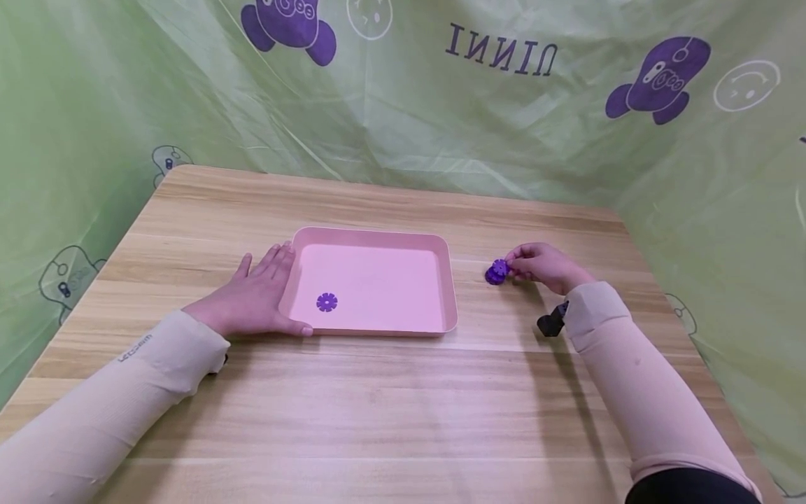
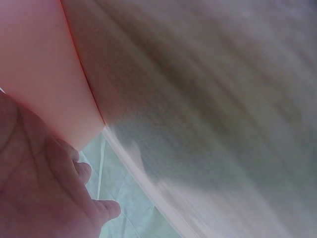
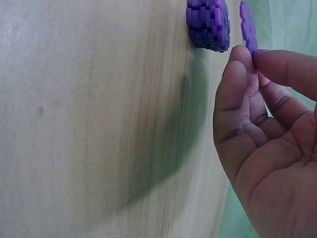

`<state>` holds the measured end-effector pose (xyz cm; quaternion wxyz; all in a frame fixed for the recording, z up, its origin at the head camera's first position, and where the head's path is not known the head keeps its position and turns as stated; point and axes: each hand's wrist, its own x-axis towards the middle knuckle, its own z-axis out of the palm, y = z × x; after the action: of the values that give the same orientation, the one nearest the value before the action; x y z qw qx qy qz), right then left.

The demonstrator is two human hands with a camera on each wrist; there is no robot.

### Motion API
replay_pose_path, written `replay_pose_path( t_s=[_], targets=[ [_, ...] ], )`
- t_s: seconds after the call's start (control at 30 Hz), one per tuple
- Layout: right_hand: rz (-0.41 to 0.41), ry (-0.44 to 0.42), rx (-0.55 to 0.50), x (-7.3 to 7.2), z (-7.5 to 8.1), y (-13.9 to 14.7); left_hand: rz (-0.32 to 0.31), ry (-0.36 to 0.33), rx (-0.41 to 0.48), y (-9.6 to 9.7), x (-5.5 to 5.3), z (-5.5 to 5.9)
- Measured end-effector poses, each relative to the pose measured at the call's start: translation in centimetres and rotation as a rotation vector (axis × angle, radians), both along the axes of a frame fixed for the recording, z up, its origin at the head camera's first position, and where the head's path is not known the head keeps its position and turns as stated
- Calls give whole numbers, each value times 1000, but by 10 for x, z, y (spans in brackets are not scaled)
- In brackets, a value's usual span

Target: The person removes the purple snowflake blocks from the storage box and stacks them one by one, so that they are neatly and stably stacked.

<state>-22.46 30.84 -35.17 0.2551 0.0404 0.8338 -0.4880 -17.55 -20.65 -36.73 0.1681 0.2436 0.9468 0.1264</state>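
My right hand (image 1: 543, 267) pinches a purple snowflake disc (image 3: 248, 29) by its edge between thumb and fingers. Right beside it, a short stack of purple snowflake discs (image 3: 208, 24) stands on the table, partly behind the held disc in the head view. My left hand (image 1: 255, 297) lies against the left side of the pink tray (image 1: 450, 294), fingers stretched out and thumb along the near rim. One purple snowflake disc (image 1: 327, 302) lies flat on the tray floor, near its front left corner.
The wooden table (image 1: 390, 413) runs out on all sides of the tray. A green printed curtain (image 1: 403, 119) hangs behind it and along both sides. A small black camera (image 1: 551, 322) hangs under the right wrist.
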Motion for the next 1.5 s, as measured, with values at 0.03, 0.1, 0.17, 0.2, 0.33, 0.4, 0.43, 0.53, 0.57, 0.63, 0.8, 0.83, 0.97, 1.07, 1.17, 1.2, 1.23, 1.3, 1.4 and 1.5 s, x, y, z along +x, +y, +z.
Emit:
replay_pose_path(
  t_s=[0.03, 0.1, 0.17, 0.2, 0.33, 0.4, 0.43, 0.53, 0.57, 0.63, 0.8, 0.83, 0.97, 1.07, 1.17, 1.2, 1.23, 1.3, 1.4, 1.5],
  targets=[
    [2, -1, 0, 0, 0, 0, 1, 0, -2, 0, 0, 0],
    [9, -2, 2, 0, -1, 0, 3, -1, -4, 0, 0, 0],
    [11, -4, 4, 0, -1, 0, 3, -2, -5, -1, 0, -1],
    [11, -5, 7, 0, -1, 0, 3, -2, -4, -1, 0, -1],
    [22, -6, 18, 1, -1, -1, 1, -5, -5, -1, -1, -1],
    [28, -3, 22, 1, -1, -1, 0, -4, -6, -1, -1, -1],
    [32, -1, 23, 1, 0, -1, 0, -3, -8, -1, -1, -2],
    [31, 0, 30, 1, 0, -3, 0, -3, -11, -1, -2, -2],
    [34, -1, 31, 1, 1, -4, 0, -4, -12, 0, -1, -2],
    [34, -3, 38, 1, 0, -5, 2, -5, -13, 0, -1, -2],
    [39, -2, 47, 0, 0, -5, 2, -2, -10, 0, -1, -2],
    [39, 0, 49, 0, 1, -5, 1, -2, -10, 0, -1, -2],
    [40, 2, 57, 0, 0, -6, 3, -3, -6, 0, -1, -1],
    [42, -1, 57, -1, -1, -5, 4, -6, -4, 0, -1, -1],
    [43, -5, 57, -2, -2, -5, 4, -7, -5, -1, -1, -2],
    [42, -5, 57, -2, -2, -5, 3, -6, -6, -1, -1, -2],
    [42, -5, 57, -2, -2, -5, 2, -5, -6, -1, -1, -2],
    [42, -4, 57, -2, -2, -6, 1, -5, -6, -1, -1, -2],
    [42, -1, 53, -1, -1, -6, -1, -5, -3, -1, -2, -2],
    [38, 1, 50, -1, -2, -6, 0, -7, -2, -1, -2, -2]
  ],
)
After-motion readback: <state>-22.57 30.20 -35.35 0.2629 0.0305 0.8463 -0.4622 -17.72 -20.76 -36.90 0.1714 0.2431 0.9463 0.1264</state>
